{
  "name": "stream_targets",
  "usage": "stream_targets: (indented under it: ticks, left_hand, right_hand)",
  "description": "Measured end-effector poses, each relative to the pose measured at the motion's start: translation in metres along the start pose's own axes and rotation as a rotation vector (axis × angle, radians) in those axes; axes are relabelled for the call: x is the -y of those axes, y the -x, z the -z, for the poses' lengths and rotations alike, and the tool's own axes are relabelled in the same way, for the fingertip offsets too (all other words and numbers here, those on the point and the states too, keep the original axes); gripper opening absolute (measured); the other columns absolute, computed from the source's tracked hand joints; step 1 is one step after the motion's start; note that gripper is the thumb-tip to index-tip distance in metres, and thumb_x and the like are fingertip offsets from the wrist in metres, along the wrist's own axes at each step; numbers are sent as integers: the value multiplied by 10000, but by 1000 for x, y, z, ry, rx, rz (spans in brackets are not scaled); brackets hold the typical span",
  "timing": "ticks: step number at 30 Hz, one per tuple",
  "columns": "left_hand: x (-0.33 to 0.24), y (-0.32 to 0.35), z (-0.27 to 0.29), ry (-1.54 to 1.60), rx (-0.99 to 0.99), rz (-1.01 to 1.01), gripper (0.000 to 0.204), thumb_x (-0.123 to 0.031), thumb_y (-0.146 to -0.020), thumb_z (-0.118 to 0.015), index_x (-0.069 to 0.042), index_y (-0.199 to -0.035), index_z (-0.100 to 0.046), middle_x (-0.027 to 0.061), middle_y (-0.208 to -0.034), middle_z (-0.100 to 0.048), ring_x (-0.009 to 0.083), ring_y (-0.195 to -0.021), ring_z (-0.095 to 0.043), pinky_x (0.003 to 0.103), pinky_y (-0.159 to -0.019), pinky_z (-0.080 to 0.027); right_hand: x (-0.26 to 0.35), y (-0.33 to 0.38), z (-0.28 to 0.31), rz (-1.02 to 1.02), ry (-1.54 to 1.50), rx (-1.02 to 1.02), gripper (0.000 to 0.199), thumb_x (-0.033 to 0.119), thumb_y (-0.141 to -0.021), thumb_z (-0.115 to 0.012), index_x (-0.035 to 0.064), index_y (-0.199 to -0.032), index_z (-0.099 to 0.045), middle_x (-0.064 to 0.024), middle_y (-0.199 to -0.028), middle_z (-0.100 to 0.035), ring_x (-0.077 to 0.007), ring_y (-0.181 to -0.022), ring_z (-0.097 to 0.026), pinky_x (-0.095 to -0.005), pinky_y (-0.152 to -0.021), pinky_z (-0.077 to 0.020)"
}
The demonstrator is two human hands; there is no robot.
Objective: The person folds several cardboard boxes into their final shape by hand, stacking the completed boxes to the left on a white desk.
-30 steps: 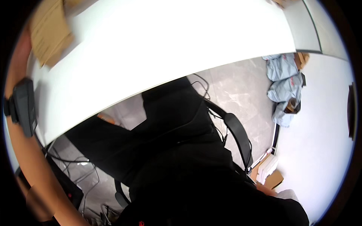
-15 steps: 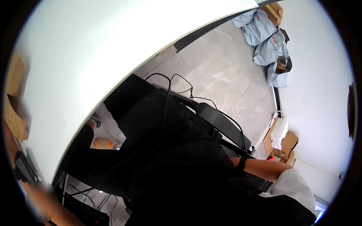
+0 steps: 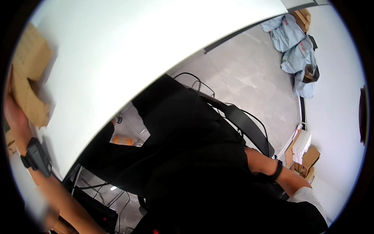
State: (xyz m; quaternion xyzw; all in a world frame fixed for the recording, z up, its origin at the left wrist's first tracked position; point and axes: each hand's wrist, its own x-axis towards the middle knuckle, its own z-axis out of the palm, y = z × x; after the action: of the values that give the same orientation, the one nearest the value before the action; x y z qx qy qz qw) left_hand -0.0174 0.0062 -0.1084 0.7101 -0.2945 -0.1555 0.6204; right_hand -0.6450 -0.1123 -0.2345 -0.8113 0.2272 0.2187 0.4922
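Observation:
At the far left rim, my left hand (image 3: 14, 111) lies against the outer side of an open brown cardboard box (image 3: 33, 58) on the white table. Its fingers are mostly cut off by the picture's edge and hidden by the box, so I cannot tell their grip. A black box-shaped device (image 3: 38, 158) is strapped to that wrist. My right hand (image 3: 260, 160) is down by my side, against my black clothing (image 3: 194, 163). Its back shows, with a black band (image 3: 277, 170) at the wrist, while the fingers are hidden.
The white table (image 3: 128, 43) has a curved front edge close to my legs. A dark chair part (image 3: 247, 124) and black cables (image 3: 198, 84) lie beside me. Grey plastic bags (image 3: 300, 56) and cardboard (image 3: 310, 156) line the wall. Something orange (image 3: 122, 139) sits under the table.
The view has turned left, bringing more of the cardboard box and my left forearm into sight. More of my right hand shows beside the black clothing.

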Motion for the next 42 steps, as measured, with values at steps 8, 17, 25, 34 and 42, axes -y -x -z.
stream_targets:
  ticks: [8,17,25,34,42]
  left_hand:
    - [20,-4,-34,329,-215,112,444,-268,-962,-691,-17,-1322,-620,113,-1287,-650,221,-1168,-646,337,-1023,-528]
    - [22,-9,-24,620,15,1,525,-390,-1011,-605,-44,-1392,-501,125,-1321,-617,257,-1148,-652,392,-992,-546]
    - [33,-15,-24,541,-43,-49,843,-443,-1009,-610,-35,-1586,-150,183,-1356,-538,261,-1196,-593,396,-967,-537]
    - [22,-16,-8,174,-71,-325,1108,-224,-839,-845,-67,-1638,-93,157,-1357,-558,230,-1215,-577,350,-995,-506]
    - [20,-20,21,-1104,-634,-861,714,-128,-832,-762,-47,-1480,-474,276,-1404,-491,378,-1301,-511,446,-1050,-446]
  right_hand:
    - [173,-59,175,-50,-168,551,294,122,-933,-650,0,-1199,-623,-126,-1029,-736,-254,-853,-737,-338,-697,-599]
    - [319,-309,206,857,-29,-413,725,467,-919,-722,52,-1466,-488,-203,-1318,-594,-270,-1130,-642,-365,-907,-554]
    - [356,-398,166,866,-331,-129,934,487,-842,-788,-54,-1492,-394,-247,-1270,-617,-270,-1066,-664,-343,-863,-561]
    - [345,-397,162,996,-392,-126,788,367,-859,-801,47,-1483,-442,-152,-1327,-602,-248,-1222,-595,-362,-1018,-510]
    - [349,-376,167,1020,-445,-493,797,46,-913,-652,101,-1596,-245,-210,-1569,-373,-347,-1434,-402,-467,-1173,-384]
